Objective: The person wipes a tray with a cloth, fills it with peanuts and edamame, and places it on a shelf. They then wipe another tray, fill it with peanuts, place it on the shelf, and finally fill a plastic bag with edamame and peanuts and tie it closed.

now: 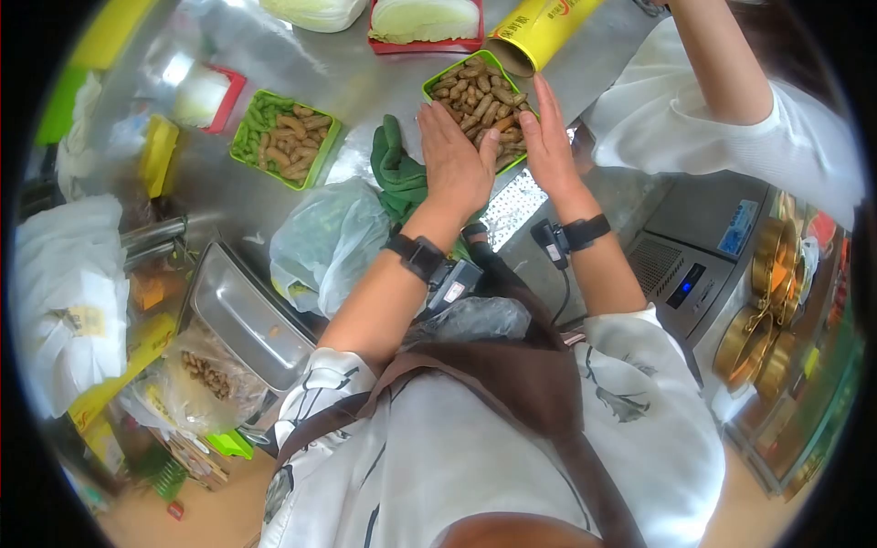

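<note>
1. Peanuts in brown shells (477, 102) fill a bright green rectangular plastic tray (429, 89) at the upper centre of the frame, on a grey metal table (365, 87).
2. My left hand (459, 163) is open, fingers extended, at the tray's left and lower side, its thumb reaching over the peanuts.
3. My right hand (551, 151) is open too, fingers straight along the tray's right side; I cannot tell how firmly either hand presses on it.
4. Just left of my left hand I see a crumpled dark green cloth item (395, 166), with a translucent plastic bag (331, 239) below it.
5. Beyond the tray, at the top of the frame, lies a yellow cylinder with dark lettering (541, 35); left of it is a red tray (375, 41) bearing pale cabbage (426, 20).
6. In the upper left, a second green tray (331, 139) holds green pods (254, 123) beside tan pods (294, 142).
7. At the upper right I see another person's bare forearm (723, 59) and white sleeve (703, 137), apart from my hands.
</note>
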Available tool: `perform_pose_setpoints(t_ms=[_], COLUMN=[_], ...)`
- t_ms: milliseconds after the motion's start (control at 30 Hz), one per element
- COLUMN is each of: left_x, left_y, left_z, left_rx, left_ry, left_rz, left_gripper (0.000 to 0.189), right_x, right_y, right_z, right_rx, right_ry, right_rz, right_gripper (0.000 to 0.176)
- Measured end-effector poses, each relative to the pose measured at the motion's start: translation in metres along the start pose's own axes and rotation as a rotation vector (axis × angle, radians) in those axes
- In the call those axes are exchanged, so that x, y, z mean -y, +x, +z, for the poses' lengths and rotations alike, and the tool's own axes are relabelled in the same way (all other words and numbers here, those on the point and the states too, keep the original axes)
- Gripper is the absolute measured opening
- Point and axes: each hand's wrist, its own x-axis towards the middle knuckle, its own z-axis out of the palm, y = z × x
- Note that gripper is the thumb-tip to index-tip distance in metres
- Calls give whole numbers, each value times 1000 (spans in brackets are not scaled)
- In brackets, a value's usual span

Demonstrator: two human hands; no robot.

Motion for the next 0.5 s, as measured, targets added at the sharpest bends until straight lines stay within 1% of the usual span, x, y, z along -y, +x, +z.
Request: perform_pose_setpoints(t_ms=[33, 67, 133, 167, 200, 233, 267, 300, 333, 367, 433, 467, 500], left_x=[-1, 0, -4, -4, -6, -6, -5, -4, -3, -3, -7, -9, -12], left_y=[1, 0, 0, 2, 5, 6, 7, 9, 11, 13, 16, 19, 21], left_z=[9, 18, 19, 18, 17, 16, 17, 18, 19, 21, 28, 32, 36], left_rx=[4, -31, -73, -74, -57, -39, -39, -62, -85, -86, -225, -227, -239], left_ry=[-4, 61, 149, 154, 187, 218, 220, 129, 38, 39, -263, -262, -185], left_rz=[-4, 12, 46, 45, 93, 139, 140, 129, 118, 118, 96, 94, 81], left_gripper=[87, 89, 93, 93, 92, 91, 91, 89, 88, 88, 85, 85, 84], right_x=[-3, -5, -9, -11, -13, -14, -15, -16, -19, -21, -22, -20, -19], right_y=[-1, -4, -8, -7, -7, -8, -8, -7, -5, -2, 1, 1, 1], right_z=[1, 2, 3, 0, -3, -3, -4, -5, -6, -8, -6, -2, 1], right_rx=[4, -10, -22, 59, 139, 138, 96, 54, 54, 28, 3, 52, 101], right_ry=[-3, -2, 7, 23, 37, 40, 155, 269, 269, 283, 297, 215, 132], right_rz=[4, 29, 61, 45, 29, 31, 92, 151, 149, 161, 174, 171, 167], right_gripper=[51, 49, 48, 46, 45, 45, 44, 44, 44, 45, 46, 47, 47])
